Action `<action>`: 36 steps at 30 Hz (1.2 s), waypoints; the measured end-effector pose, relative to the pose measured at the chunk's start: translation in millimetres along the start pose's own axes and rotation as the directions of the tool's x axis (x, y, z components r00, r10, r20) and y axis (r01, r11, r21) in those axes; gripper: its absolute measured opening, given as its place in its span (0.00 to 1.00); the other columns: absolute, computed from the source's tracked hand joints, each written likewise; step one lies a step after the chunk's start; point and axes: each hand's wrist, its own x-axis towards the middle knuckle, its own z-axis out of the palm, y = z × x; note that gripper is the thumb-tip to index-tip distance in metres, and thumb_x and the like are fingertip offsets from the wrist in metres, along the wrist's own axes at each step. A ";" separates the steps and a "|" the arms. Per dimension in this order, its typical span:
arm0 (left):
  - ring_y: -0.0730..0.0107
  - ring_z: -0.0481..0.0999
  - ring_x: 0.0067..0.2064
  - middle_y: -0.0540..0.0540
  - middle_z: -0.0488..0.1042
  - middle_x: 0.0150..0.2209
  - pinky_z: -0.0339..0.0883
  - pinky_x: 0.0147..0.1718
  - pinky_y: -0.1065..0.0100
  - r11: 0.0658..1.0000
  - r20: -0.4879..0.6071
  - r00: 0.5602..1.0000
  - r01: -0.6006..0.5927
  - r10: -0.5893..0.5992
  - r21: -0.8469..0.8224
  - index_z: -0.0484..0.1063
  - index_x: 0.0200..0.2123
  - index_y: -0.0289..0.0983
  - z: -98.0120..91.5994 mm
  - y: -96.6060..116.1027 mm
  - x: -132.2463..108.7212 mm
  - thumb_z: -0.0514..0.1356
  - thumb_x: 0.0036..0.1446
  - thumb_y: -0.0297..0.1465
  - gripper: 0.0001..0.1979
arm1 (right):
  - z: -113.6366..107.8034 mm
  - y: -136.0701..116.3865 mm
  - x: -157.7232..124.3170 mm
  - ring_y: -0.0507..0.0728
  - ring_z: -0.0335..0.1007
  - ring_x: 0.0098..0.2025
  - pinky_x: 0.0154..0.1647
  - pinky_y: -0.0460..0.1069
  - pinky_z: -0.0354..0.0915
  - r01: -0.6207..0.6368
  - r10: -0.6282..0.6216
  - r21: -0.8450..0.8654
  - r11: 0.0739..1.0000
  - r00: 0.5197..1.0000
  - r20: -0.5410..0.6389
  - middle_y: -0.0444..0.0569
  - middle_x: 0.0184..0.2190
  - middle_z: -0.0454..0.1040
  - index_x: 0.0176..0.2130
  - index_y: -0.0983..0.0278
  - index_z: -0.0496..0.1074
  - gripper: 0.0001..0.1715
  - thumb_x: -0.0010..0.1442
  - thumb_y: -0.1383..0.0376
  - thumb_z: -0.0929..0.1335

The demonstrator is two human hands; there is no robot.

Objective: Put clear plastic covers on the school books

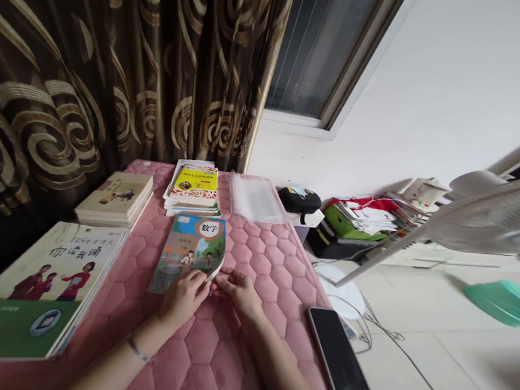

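A blue-topped maths textbook lies face up on the pink quilted table cover, its lower right corner bent upward. My left hand, with a silver bangle on the wrist, rests on the book's lower edge, fingers curled and closed at that corner. From the right, my right hand pinches the same corner between thumb and fingers. Just beyond the textbook is a stack of books with a yellow and white cover on top.
To the left are a large green-and-white book on a pile and a stack of beige books. Clear plastic sleeves lie at the far right. A phone sits by the right edge, with a white fan beyond it.
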 end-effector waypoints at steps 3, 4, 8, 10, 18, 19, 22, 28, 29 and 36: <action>0.67 0.75 0.36 0.48 0.75 0.32 0.68 0.35 0.68 1.000 0.068 0.998 -0.018 0.019 -0.016 0.72 0.32 0.39 3.0 3.7 -2.2 0.56 0.61 0.26 0.06 | -4.6 -1.8 0.9 0.52 0.74 0.24 0.27 0.47 0.71 -0.059 0.053 -0.127 0.990 0.997 -0.054 0.48 0.26 0.77 0.34 0.67 0.73 0.31 0.44 0.44 0.76; 0.66 0.75 0.37 0.48 0.75 0.34 0.69 0.37 0.67 0.999 0.104 0.994 -0.034 0.037 -0.032 0.73 0.34 0.38 3.0 4.1 -3.3 0.58 0.60 0.26 0.04 | -6.8 -1.5 1.6 0.53 0.73 0.23 0.25 0.47 0.71 -0.092 0.080 -0.179 0.980 0.994 -0.075 0.48 0.25 0.77 0.33 0.66 0.73 0.30 0.47 0.42 0.74; 0.63 0.74 0.43 0.45 0.75 0.41 0.68 0.44 0.62 1.000 0.202 0.979 -0.015 0.016 -0.009 0.77 0.39 0.40 -7.9 -10.4 -9.0 0.59 0.60 0.30 0.06 | -13.3 3.3 7.0 0.54 0.73 0.23 0.23 0.48 0.71 -0.144 0.115 -0.354 0.924 0.988 -0.103 0.45 0.25 0.76 0.34 0.64 0.72 0.22 0.50 0.49 0.74; 0.60 0.73 0.43 0.42 0.73 0.42 0.67 0.43 0.60 0.972 0.155 0.969 0.167 -0.193 0.165 0.78 0.38 0.40 -17.7 -28.5 -11.7 0.54 0.63 0.30 0.11 | -14.0 4.8 10.2 0.54 0.73 0.24 0.24 0.48 0.70 -0.123 0.084 -0.406 0.905 0.990 -0.113 0.44 0.26 0.76 0.34 0.63 0.72 0.18 0.50 0.54 0.75; 0.63 0.75 0.40 0.42 0.70 0.42 0.65 0.36 0.67 0.815 0.219 0.809 0.452 -0.546 0.362 0.71 0.54 0.41 -32.6 -77.9 -15.6 0.50 0.65 0.26 0.18 | -15.9 -2.2 -0.4 0.54 0.72 0.29 0.26 0.45 0.62 0.004 -0.218 -0.857 0.515 0.968 -0.126 0.45 0.26 0.76 0.37 0.65 0.75 0.09 0.53 0.67 0.71; 0.64 0.75 0.40 0.42 0.69 0.42 0.65 0.36 0.67 0.819 0.225 0.811 0.446 -0.540 0.360 0.71 0.54 0.41 -32.1 -77.5 -15.9 0.49 0.65 0.26 0.18 | -15.7 -1.8 -4.6 0.54 0.72 0.30 0.27 0.45 0.62 0.030 -0.278 -0.889 0.458 0.954 -0.111 0.45 0.28 0.77 0.38 0.65 0.75 0.10 0.52 0.68 0.71; 0.63 0.75 0.39 0.41 0.70 0.41 0.65 0.36 0.66 0.823 0.234 0.812 0.437 -0.534 0.361 0.70 0.56 0.41 -31.9 -71.9 -17.0 0.49 0.66 0.27 0.19 | -14.2 2.0 -15.5 0.53 0.72 0.33 0.33 0.45 0.64 0.122 -0.405 -0.920 0.374 0.913 -0.044 0.47 0.35 0.76 0.41 0.62 0.78 0.11 0.55 0.69 0.70; 0.57 0.72 0.48 0.41 0.71 0.52 0.66 0.44 0.57 0.913 0.186 0.931 0.244 -0.315 0.327 0.78 0.47 0.48 -34.5 -74.4 -26.6 0.49 0.62 0.22 0.22 | -25.5 10.2 -17.2 0.55 0.70 0.40 0.42 0.48 0.67 0.289 -0.384 -0.904 0.317 0.910 0.156 0.47 0.35 0.73 0.35 0.58 0.82 0.06 0.55 0.65 0.73; 0.57 0.72 0.48 0.42 0.72 0.52 0.67 0.45 0.58 0.936 0.189 0.943 0.217 -0.275 0.277 0.79 0.46 0.48 -35.2 -79.7 -30.0 0.50 0.60 0.21 0.23 | -29.3 10.7 -17.0 0.56 0.69 0.41 0.43 0.49 0.67 0.298 -0.393 -0.909 0.291 0.904 0.170 0.48 0.35 0.72 0.35 0.58 0.82 0.06 0.55 0.65 0.74; 0.60 0.74 0.51 0.44 0.75 0.52 0.69 0.52 0.57 0.988 0.149 0.980 0.122 -0.135 0.093 0.79 0.43 0.43 -49.6 -93.6 -54.8 0.55 0.60 0.24 0.15 | -29.9 0.4 -31.7 0.60 0.66 0.47 0.49 0.54 0.66 0.410 -0.381 -0.909 -0.071 0.831 0.405 0.53 0.43 0.72 0.42 0.59 0.80 0.10 0.62 0.64 0.69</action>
